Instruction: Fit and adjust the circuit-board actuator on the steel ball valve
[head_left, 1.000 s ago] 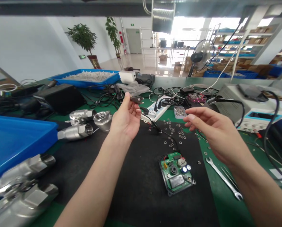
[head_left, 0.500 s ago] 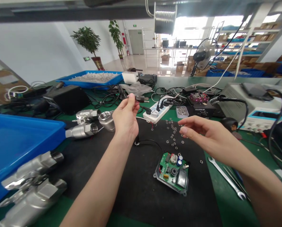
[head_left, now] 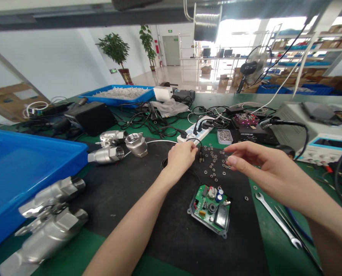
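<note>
My left hand (head_left: pixel 181 158) is closed in a pinch in front of the power strip (head_left: pixel 203 132). A black power cord runs over its fingertips, and the plug (head_left: pixel 201 156) hangs at the cord's end with its prongs pointing down. To the right, my right hand (head_left: pixel 252 163) is held in the air, thumb and fingers apart, with nothing in it. Small metal nuts (head_left: pixel 213 163) lie scattered on the black mat (head_left: pixel 171 230) between the hands. Nearer me is a green circuit board (head_left: pixel 210 209) in a dark open housing, from which a black cord leads off.
Steel valves (head_left: pixel 51 226) and a blue tray (head_left: pixel 30 172) stand on the left, with a threaded steel fitting (head_left: pixel 136 145) farther back. A wrench (head_left: pixel 278 220) lies at right. Behind are a small box of metal parts (head_left: pixel 225 136), tangled cables and a bench instrument (head_left: pixel 314 130).
My left hand has come down and to the right, bringing the plug from above the cables to over the mat; the plug now points down. My right hand has hardly moved.
</note>
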{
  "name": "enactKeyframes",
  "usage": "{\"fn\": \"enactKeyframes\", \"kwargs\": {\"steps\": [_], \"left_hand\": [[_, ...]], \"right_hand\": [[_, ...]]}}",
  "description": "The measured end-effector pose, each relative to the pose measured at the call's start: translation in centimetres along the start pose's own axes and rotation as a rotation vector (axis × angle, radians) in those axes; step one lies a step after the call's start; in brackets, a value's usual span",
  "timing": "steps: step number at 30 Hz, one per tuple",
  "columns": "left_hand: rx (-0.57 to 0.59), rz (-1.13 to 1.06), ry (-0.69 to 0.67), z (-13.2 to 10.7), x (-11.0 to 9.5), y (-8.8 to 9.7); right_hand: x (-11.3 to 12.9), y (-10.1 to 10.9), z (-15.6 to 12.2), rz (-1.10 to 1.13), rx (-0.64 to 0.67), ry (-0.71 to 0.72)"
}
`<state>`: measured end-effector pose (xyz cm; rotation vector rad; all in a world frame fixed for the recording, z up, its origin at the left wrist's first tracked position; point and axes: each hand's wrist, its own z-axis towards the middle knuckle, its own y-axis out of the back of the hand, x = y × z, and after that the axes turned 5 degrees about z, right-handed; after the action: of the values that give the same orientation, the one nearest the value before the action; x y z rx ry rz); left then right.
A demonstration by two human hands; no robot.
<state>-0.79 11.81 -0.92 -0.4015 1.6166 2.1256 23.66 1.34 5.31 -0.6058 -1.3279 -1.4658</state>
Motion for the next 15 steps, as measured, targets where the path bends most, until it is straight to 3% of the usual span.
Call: {"fn": "enactKeyframes", "kwargs": {"steps": [5, 9, 15], "left_hand": [[-0.001, 0.142, -0.036, -1.0, -1.6, 1.0], [-0.05, 0.16, -0.097, -1.7, -3.3, 3.1], [-0.146, 0.105, -0.225, -2.3, -4.8, 6.5]], "right_hand": [[0.3, 0.8, -0.3, -0.045, -0.071, 0.054], [1.2, 2.0, -0.9, -0.116, -0.154, 0.115], [2.1, 3.1, -1.8, -0.129, -0.168, 0.146]]}}
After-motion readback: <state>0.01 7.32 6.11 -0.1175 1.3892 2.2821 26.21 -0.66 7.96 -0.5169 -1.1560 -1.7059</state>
